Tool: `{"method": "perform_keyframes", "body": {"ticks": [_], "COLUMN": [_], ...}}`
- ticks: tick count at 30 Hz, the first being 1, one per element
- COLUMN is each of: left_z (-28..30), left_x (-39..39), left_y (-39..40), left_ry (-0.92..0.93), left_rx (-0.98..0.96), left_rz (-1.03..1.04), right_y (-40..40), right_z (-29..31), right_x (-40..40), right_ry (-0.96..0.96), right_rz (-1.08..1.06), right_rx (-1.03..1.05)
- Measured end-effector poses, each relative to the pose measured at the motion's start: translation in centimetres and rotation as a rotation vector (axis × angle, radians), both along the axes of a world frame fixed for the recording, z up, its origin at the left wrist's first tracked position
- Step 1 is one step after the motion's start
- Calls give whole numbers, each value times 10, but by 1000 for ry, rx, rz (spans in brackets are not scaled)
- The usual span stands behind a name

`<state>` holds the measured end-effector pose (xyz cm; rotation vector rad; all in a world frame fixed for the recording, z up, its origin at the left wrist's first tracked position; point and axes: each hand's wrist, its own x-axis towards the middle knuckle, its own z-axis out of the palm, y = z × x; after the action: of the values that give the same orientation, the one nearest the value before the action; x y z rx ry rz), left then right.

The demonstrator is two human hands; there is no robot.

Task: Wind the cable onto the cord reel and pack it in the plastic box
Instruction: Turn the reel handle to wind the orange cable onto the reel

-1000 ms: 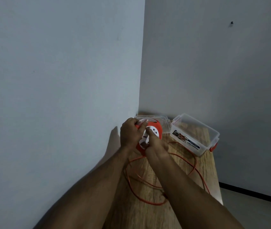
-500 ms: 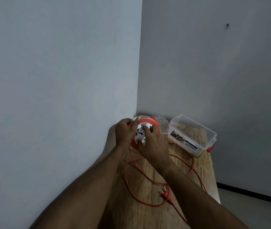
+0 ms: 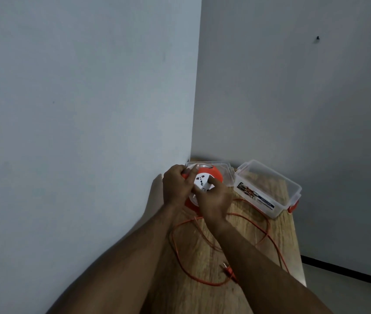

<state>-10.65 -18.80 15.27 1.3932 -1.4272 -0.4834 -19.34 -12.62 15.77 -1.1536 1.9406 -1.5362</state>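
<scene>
An orange cord reel (image 3: 211, 175) with a white socket face is held above the far end of the wooden table (image 3: 205, 298). My left hand (image 3: 176, 185) grips its left rim. My right hand (image 3: 214, 200) presses on the white face, fingers curled on it. Loose orange cable (image 3: 177, 250) lies in loops on the table in front of the reel, and its plug (image 3: 227, 269) rests near my right forearm. The clear plastic box (image 3: 268, 189) with orange clips stands open to the right of the reel.
The box's clear lid (image 3: 225, 171) lies flat behind the reel in the corner. Grey walls close off the table's left side and far end. The table's right edge drops to the floor, where a dark skirting strip (image 3: 347, 270) runs.
My right hand has shifted round on the reel's white face, and the reel has turned a little. The cable loops have shifted and the plug has come into view beside my right forearm.
</scene>
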Motion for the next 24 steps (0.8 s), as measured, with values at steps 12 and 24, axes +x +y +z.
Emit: {"method": "perform_keyframes", "body": {"ticks": [12, 24], "left_z": [2, 9], "left_x": [12, 5], "left_y": [-8, -11], "left_ry": [-19, -91], "left_rx": [-1, -33], "left_rz": [-41, -123], "right_y": [6, 7], "right_z": [16, -6], "right_x": [-7, -17], "right_ry": [-444, 773], "right_rz": [-62, 249], "right_rx": [206, 98]}}
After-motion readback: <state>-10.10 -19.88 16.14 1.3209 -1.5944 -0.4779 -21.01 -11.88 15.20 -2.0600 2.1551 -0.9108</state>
